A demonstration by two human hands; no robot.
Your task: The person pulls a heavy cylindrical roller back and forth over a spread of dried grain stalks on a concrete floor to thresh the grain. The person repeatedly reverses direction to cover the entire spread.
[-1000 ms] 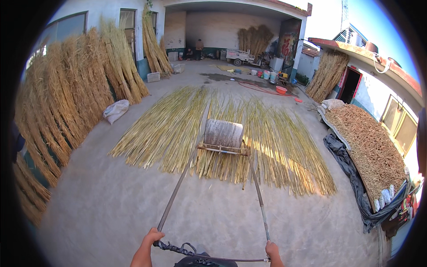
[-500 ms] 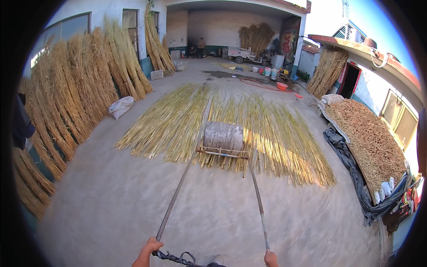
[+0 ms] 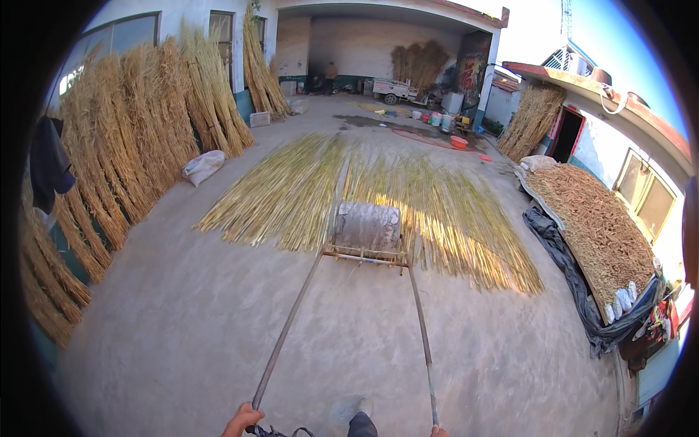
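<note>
A grey stone roller (image 3: pixel 368 227) in a wooden frame rests on the near edge of yellow reeds (image 3: pixel 364 197) spread flat on the concrete yard. Two long poles run from the frame back to me. My left hand (image 3: pixel 242 420) grips the end of the left pole (image 3: pixel 286 328) at the bottom edge. Only a sliver of my right hand (image 3: pixel 438 432) shows, at the end of the right pole (image 3: pixel 421 335); it seems wrapped on it. A dark shoe tip (image 3: pixel 362 424) shows between the poles.
Upright reed bundles (image 3: pixel 138 138) lean along the left wall, a white sack (image 3: pixel 203 166) at their foot. A brown heap on a dark tarp (image 3: pixel 593 226) lies at the right. Buckets, a cart and a person stand far back near the open shed (image 3: pixel 364 51).
The roller has rolled a little toward the near edge of the reeds. My hands have slid lower in the picture, now half cut off by the bottom edge.
</note>
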